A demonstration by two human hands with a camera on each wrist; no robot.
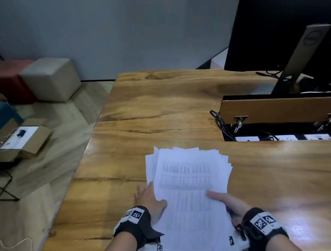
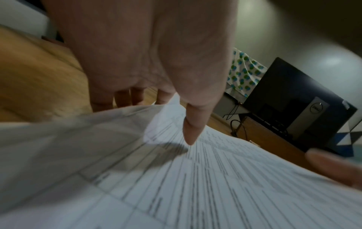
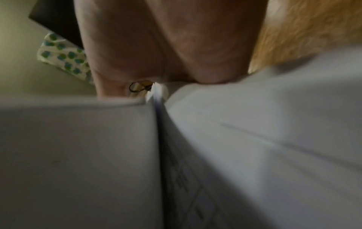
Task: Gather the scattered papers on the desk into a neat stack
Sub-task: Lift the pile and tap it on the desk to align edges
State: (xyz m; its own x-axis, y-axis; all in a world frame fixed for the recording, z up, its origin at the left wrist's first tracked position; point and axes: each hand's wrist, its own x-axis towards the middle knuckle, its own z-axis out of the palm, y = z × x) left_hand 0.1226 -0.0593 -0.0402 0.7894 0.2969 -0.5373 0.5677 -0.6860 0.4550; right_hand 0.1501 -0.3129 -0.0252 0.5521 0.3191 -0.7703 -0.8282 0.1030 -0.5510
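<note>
Nearest the camera: the near end of the papers [image 1: 185, 204], which runs off the bottom of the head view between the two wrists.
Left hand [image 1: 150, 201]: on the left edge of the pile, thumb lying on the top sheet and the other fingers [image 2: 121, 99] tucked under the lifted edge, so it grasps a bundle of sheets.
Right hand [image 1: 231, 204]: on the right edge; one straight finger lies across the top sheet, and the wrist view shows the palm against a sheaf seen edge-on. The other fingers are hidden, so whether they close round the sheets I cannot tell.
Where the papers are: on the wooden desk [image 1: 157, 109], at its near edge, between the hands, well apart from the monitor [image 1: 290, 40] and the cable tray [image 1: 288, 110] at the right.
Look: white sheets printed with fine grey rows of table text; the far ends fan out, corners stepped to left and right, so the pile is gathered but not yet squared.
Handling, as I judge it: light, thin, floppy; single sheets slide easily over each other and over the glossy wood, and they crease if pinched hard.
Where to take hold: the two long sides near the middle, palms facing each other, then a tap of the short edge on the desk to line up the corners.
Risk: loose bottom sheets slipping out near the desk edge.
</note>
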